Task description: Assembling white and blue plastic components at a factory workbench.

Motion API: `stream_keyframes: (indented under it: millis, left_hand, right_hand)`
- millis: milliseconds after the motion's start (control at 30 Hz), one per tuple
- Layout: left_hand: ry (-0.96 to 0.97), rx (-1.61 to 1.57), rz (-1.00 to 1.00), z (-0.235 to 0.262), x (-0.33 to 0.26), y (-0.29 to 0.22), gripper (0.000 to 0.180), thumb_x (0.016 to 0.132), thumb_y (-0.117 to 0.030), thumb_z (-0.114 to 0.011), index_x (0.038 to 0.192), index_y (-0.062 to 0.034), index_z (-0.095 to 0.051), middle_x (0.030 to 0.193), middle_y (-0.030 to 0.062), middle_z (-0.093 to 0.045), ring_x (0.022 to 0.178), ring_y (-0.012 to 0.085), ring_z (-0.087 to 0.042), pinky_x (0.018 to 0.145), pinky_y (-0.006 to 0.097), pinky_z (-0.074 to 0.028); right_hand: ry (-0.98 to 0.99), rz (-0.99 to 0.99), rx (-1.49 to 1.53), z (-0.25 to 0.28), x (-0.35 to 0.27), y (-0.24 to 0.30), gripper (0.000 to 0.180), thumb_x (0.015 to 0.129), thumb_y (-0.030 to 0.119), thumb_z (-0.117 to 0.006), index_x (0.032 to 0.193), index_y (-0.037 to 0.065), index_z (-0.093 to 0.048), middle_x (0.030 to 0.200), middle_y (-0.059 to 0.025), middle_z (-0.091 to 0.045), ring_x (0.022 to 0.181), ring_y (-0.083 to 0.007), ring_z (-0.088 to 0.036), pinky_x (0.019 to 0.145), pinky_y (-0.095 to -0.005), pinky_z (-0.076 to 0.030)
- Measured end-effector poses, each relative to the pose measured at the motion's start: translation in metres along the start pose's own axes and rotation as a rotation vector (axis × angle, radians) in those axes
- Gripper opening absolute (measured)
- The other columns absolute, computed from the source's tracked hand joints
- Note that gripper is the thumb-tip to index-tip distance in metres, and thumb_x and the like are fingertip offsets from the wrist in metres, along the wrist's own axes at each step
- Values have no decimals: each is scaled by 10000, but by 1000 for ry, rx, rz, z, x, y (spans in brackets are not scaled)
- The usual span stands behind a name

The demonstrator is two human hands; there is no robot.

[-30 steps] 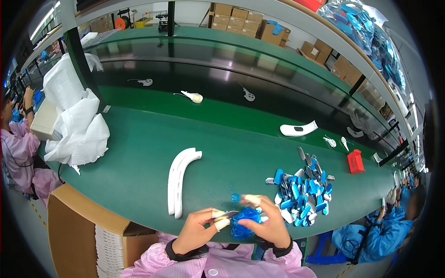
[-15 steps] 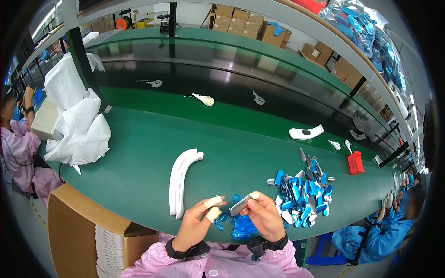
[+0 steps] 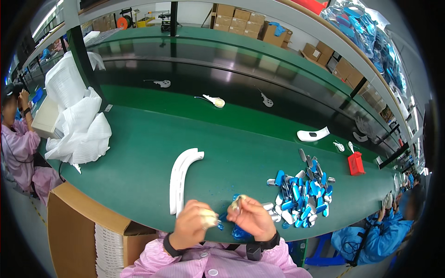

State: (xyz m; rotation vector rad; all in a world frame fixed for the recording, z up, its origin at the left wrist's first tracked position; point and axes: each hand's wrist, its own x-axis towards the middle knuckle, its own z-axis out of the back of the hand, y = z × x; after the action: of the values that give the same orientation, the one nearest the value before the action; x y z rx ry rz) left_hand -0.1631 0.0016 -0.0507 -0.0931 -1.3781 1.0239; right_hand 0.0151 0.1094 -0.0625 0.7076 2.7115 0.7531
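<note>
My left hand (image 3: 193, 221), with pale finger covers, is curled closed and slightly blurred; what it pinches, if anything, is hidden. Facing it, my right hand (image 3: 251, 217) has its fingertips pinched together round something small and greyish that I cannot make out. Under the hands lies a crumpled heap of blue film (image 3: 241, 233). To the right spreads a pile of small oval plates (image 3: 303, 194), some silver and some covered in blue. Two curved white plastic strips (image 3: 178, 183) stand side by side left of my hands.
White parts ride the dark green conveyor (image 3: 153, 99) beyond the table, among them a curved white shell (image 3: 313, 135). A red bin (image 3: 356, 163) stands at the right. White foam wrap (image 3: 83, 125) is heaped at the left, above an open carton (image 3: 88, 208). Co-workers sit on both sides.
The grey oval plate plainly seen in my right hand no longer shows clearly. That hand has turned and shifted left; my left fingers have curled in. Conveyor parts moved right.
</note>
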Motion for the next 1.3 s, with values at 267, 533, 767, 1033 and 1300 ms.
stream_keyframes:
  millis: [267,533,767,1033,1300]
  left_hand:
    - [228,239,299,9,6,-5,410,763,5,-617,1157,-106,-648,1354,202,-446,1221,386,-422,1002,423,-360]
    - [274,766,525,4,-1,-3,605,764,-52,-643,1318,76,-438,1296,315,-415,1276,462,-341,967,476,-273]
    - [167,394,647,-4,-3,-7,670,740,45,-638,1348,90,-360,1275,313,-382,1176,451,-428,939,475,-378]
    - [88,209,714,-1,-17,14,668,778,101,-472,1418,36,-288,1219,216,-486,1105,342,-509,959,374,-401]
    - [-68,-1006,931,6,6,-19,898,665,160,-467,1485,-13,-144,1298,172,-464,1193,219,-495,992,298,-386]
  right_hand:
    - [-17,48,13,-3,-4,17,188,983,160,-473,968,2,-575,960,-134,-632,911,-216,-615,864,-388,-500]
    - [-265,238,-313,-18,-13,20,121,924,92,-566,985,-4,-606,891,-115,-656,784,-175,-605,783,-327,-500]
    - [-295,313,-396,-20,-13,20,138,912,68,-591,1007,-29,-619,879,-85,-653,777,-145,-592,759,-288,-486]
    - [-366,366,-602,-32,-8,18,186,884,46,-619,1045,-48,-631,870,-82,-665,741,-130,-602,717,-252,-482]
    - [-346,359,-855,-49,0,12,216,879,21,-626,1088,-28,-648,878,-43,-663,745,-86,-588,675,-203,-469]
